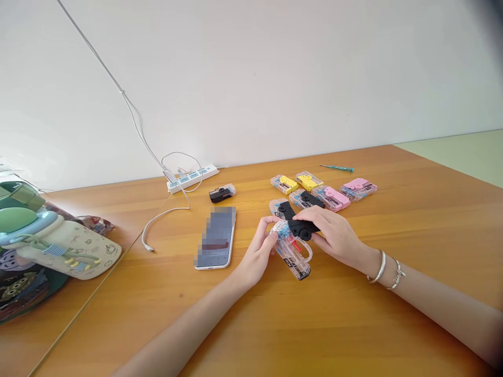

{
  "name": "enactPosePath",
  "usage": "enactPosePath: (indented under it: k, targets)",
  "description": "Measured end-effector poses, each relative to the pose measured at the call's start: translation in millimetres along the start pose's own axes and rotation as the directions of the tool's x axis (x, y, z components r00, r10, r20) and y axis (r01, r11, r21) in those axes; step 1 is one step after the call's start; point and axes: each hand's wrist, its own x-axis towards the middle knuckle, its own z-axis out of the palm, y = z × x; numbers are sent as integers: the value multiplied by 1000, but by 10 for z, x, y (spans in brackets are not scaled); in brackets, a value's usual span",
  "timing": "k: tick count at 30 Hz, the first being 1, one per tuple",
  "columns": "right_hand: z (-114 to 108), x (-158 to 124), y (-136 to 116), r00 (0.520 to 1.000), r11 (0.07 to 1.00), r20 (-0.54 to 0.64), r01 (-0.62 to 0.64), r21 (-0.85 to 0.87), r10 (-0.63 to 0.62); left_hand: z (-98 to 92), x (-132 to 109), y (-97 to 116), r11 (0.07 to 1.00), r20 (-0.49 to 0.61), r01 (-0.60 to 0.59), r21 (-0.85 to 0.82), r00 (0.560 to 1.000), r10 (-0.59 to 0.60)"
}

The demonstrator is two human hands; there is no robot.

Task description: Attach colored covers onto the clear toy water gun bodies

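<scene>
A small toy water gun (293, 259) with a clear body, a red trigger and a black-tipped grip is held above the table in front of me. My left hand (257, 254) pinches its clear body from the left, thumb and fingers closed on it. The black part (302, 229) at its right end, with a round disc, is gripped by my right hand (334, 233). Just behind my hands lies another clear-and-black toy (283, 208). Beyond it are a second black one (306, 199), two pink ones (332, 199) (358, 187) and two yellow ones (285, 183) (309, 180).
A phone (216, 238) lies left of my hands, with a black folded toy (222, 193) behind it. A power strip (193, 178) with a white cable (165, 213) is near the wall. A screwdriver (338, 168) lies at the back right, a bottle (84, 248) far left.
</scene>
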Motion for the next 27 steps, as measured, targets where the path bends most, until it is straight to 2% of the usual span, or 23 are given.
enactPosePath:
  k: [6,9,11,16,20,23,27]
  targets:
    - [-14,5,-34,990,994,92,-100,-31,103,-33,38,16,995,28,92,-48,995,-91]
    - [-55,35,-77,970,977,173,-188,96,170,-40,52,45,990,32,115,-76,993,-113]
    - [-98,62,-105,952,945,259,-227,235,164,-41,58,54,992,31,108,-70,994,-106]
    - [-166,91,-130,866,787,488,-374,490,108,-54,61,42,997,11,75,-14,997,-74]
    - [-105,63,-78,845,643,528,-452,619,85,-68,54,44,997,15,82,3,997,-82]
    - [-70,47,-17,833,568,548,-487,664,73,-82,59,50,998,4,61,3,998,-61]
    - [-130,57,52,801,472,593,-556,684,84,-106,74,33,1000,-5,5,1,1000,-5]
